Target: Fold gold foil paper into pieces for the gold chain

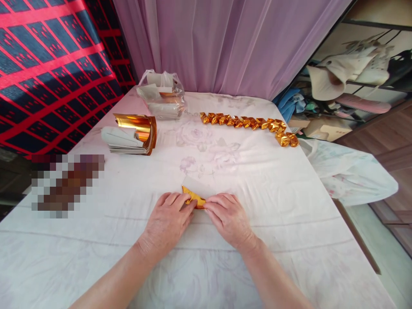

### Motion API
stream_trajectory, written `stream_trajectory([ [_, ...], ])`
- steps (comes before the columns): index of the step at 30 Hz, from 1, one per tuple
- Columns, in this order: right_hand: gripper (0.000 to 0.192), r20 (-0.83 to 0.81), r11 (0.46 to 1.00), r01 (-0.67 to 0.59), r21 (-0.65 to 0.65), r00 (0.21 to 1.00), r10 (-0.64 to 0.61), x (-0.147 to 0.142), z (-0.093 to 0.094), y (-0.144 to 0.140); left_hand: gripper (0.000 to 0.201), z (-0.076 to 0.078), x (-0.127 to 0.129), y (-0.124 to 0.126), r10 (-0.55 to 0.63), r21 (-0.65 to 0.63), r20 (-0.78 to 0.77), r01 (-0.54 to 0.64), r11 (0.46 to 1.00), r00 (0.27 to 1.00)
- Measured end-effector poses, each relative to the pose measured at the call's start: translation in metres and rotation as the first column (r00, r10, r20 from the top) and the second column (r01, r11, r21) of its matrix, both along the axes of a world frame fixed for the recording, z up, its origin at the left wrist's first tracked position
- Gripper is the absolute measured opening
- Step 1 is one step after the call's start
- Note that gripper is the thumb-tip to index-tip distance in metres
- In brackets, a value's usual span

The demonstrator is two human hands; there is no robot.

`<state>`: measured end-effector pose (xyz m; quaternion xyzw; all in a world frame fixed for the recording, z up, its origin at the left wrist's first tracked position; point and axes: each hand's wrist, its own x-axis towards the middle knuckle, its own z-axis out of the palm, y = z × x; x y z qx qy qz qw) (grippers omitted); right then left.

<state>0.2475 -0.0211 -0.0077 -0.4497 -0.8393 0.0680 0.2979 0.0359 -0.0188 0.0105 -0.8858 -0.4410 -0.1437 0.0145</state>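
Between my two hands lies a sheet of gold foil paper (195, 198), partly folded, with its pale backing showing behind the shiny part. My left hand (170, 216) is closed on the paper's left end, fingers pressing it against the table. At the right end, my right hand (229, 219) pinches the folded gold edge between thumb and fingers. A stack of gold foil sheets (134, 131), curved and white-backed, stands at the back left. Along the back right runs a row of folded gold paper pieces (243, 122), set close together.
A clear plastic bag (164, 96) with more sheets sits at the table's back edge. A blurred patch (68, 183) covers something at the left edge. The table (199, 266) has a pale floral cloth. To the right, shelves hold a white cap (334, 73) and a cardboard box (328, 128).
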Motion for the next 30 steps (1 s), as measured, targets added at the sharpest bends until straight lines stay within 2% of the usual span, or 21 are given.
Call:
stream_trajectory([
  [9, 0.016, -0.068, 0.987, 0.107, -0.118, 0.991, -0.115, 0.0, -0.003, 0.004, 0.033, 0.004, 0.005, -0.014, 0.052, -0.048, -0.066, -0.055, 0.997, 0.996],
  [14, 0.012, -0.078, 0.986, 0.061, -0.156, 0.994, -0.074, 0.005, 0.0, 0.004, 0.033, 0.005, 0.008, -0.019, 0.085, -0.052, -0.082, -0.09, 0.995, 0.993],
  [21, 0.011, -0.039, 0.991, 0.027, -0.128, 0.999, -0.033, 0.009, 0.002, 0.005, 0.034, 0.002, 0.008, -0.023, 0.089, -0.067, -0.1, -0.096, 0.993, 0.991],
  [30, 0.013, 0.009, 0.968, 0.161, -0.194, 0.987, -0.163, 0.0, 0.002, 0.003, 0.036, 0.002, 0.007, -0.022, 0.078, -0.063, -0.092, -0.084, 0.994, 0.993],
])
